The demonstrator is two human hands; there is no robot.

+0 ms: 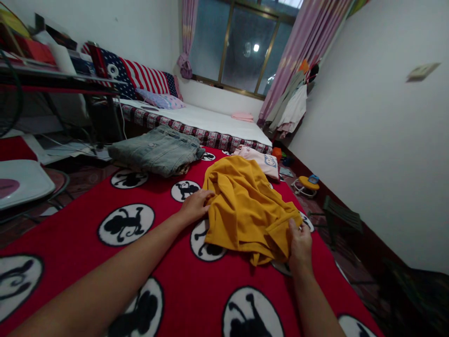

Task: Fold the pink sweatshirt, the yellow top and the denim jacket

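A mustard-yellow garment lies crumpled on a red blanket printed with black monkey figures in white circles. My left hand grips the garment's left edge, fingers curled on the cloth. At the garment's near right corner, my right hand pinches the hem. A pink garment lies just beyond the yellow one. Folded grey denim sits further left on the blanket.
A second bed with a white sheet and a flag-patterned pillow stands behind. A cluttered shelf is at left. Right of the bed, on the floor, are a yellow toy and a dark stool. Clothes hang by the curtain.
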